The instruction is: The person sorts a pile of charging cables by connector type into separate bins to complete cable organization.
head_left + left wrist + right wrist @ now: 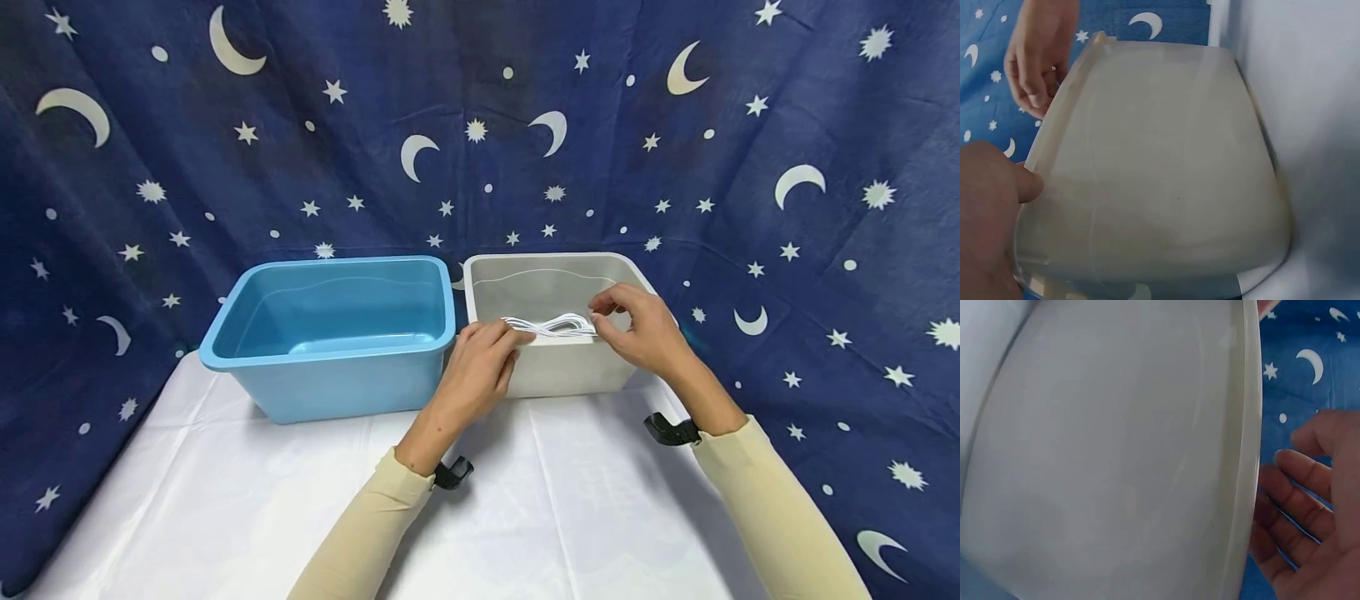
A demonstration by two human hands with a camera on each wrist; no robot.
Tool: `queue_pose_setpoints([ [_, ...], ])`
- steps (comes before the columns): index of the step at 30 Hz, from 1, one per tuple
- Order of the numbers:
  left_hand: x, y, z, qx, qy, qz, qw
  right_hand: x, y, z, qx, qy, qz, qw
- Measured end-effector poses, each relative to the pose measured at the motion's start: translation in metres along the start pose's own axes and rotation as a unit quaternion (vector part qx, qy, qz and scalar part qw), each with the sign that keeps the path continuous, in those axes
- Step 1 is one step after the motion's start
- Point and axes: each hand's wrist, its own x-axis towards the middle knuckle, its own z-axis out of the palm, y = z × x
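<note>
- Nearest lies the white cloth-covered worktop, creased, with both cream-sleeved forearms reaching across it from the near edge, each carrying a black wrist strap.
- The left hand sits at the near left corner of the pale grey rectangular plastic tub, fingers curled and pinching one end of the bundle of thin white cable.
- The right hand is over the tub's near right part, fingertips pinched on the other end of the same bundle; in the right wrist view its palm looks loosely curled just outside the tub's rim, and the cable cannot be made out there.
- The cable bundle hangs looped between the two hands, held just above the tub's near rim, not lying on the tub floor as far as the head view shows.
- Judged from this, the step in hand is handling the coil over the grey tub, either lifting it out or lowering it in; which one cannot be told.
- The next move calls for both pinches to hold so the loops do not spill or catch on the rim.
- Left of it, touching or nearly so, stands the light blue rectangular plastic tub, nothing visible inside.
- Farthest is the dark blue backdrop cloth printed with white moons and stars.
</note>
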Motion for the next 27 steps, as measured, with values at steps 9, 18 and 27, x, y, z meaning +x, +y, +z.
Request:
queue_pose_setpoints([
  [9,-0.01,0.004,0.001,0.008,0.024,0.046,0.9986,-0.03,-0.012,0.003,0.028,0.068,-0.036,0.997],
  [18,-0.043,0.015,-0.004,-0.021,0.06,0.043,0.997,-0.062,-0.017,0.01,0.016,0.136,-0.062,0.989],
  [27,-0.092,0.002,-0.028,-0.026,0.044,-0.004,0.9987,-0.093,-0.002,0.015,0.015,0.153,-0.033,0.988],
])
